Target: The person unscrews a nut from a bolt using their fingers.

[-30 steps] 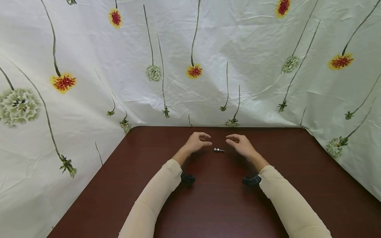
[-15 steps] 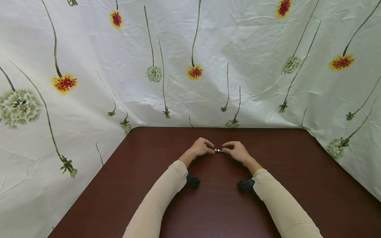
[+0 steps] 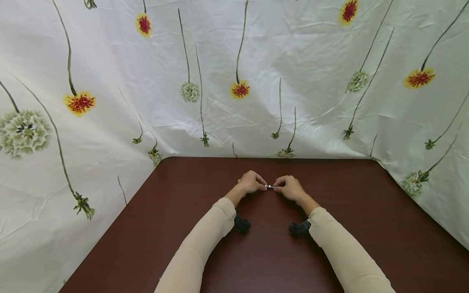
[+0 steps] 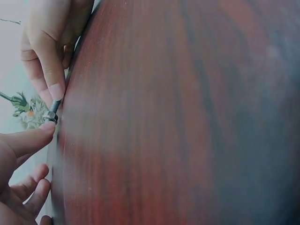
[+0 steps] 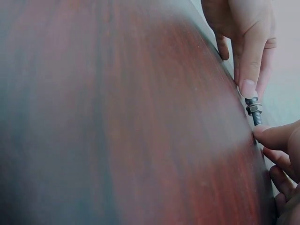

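A small metal bolt with a nut on its shank is between my two hands, close over the dark red-brown table. My left hand pinches the bolt's head end between thumb and fingers, covering most of the head. On the other side, my right hand pinches the threaded end with thumb and forefinger. A short stretch of thread shows between the nut and the right fingertips. In the right wrist view the nut sits near the head.
A white cloth printed with flowers hangs behind the table's far edge. Dark straps with perforated pieces are on both wrists, below the cream sleeves.
Both hands have come inward from either side of the bolt, which lay on the table between them. Thumbs and fingers now pinch its two ends.
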Demonstrator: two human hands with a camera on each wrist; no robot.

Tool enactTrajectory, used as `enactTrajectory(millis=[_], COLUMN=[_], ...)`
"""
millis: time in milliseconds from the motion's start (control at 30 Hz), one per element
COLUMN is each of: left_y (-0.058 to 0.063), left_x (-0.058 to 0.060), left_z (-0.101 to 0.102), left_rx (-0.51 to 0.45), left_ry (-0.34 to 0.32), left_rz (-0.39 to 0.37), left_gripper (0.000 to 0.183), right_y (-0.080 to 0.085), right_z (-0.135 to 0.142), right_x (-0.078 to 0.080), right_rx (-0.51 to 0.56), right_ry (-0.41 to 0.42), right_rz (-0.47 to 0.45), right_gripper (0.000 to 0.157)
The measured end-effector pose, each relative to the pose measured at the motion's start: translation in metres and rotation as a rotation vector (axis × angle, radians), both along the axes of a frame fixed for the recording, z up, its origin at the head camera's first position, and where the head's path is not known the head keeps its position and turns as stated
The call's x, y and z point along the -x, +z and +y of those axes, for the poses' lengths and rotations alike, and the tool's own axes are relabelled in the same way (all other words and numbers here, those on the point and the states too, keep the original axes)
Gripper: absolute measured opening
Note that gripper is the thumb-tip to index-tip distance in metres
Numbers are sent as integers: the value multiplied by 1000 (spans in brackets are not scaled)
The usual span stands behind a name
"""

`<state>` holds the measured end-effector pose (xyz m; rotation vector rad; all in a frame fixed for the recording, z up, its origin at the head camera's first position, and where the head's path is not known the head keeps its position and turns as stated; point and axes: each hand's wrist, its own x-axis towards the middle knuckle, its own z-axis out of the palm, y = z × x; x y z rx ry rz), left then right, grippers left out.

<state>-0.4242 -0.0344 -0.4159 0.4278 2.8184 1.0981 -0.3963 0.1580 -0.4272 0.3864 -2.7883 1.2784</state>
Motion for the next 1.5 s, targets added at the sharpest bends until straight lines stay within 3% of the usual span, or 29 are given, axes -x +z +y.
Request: enactTrajectory(millis=[233,433,600,800,933,1100,1300,1500], left_y=[1,1,7,15,19,32,50,61], left_x=[1,-1,-2,-6,-11,-19,-25,-31], left_z=[0,-1,-1,-2,-2,-3,-7,-8], left_rx=[-42,-194,-292,-430,-526,-610,-647,-634], left_ry=[-9,-28,-25,-24,-52,-102,-146,-144], left_rz=[-16,-45,-18,1,42,126,214,261], left_gripper=[6,9,13,15,16,20,24,16], right_y=[4,10,17,25,33,49,67,82], right_z=[3,10,12,7,3,1,-3,-7], right_x=[-1,-4,-4,-6,-12,-20,-27,-37], right_rx=[-5,28,148,366,452,459,477,526], right_ry=[3,-4,36,70,65,45,62,98], right_rz=[-9,4,17,12,20,66,144,131], right_gripper=[10,13,13,12,16,14,17,25])
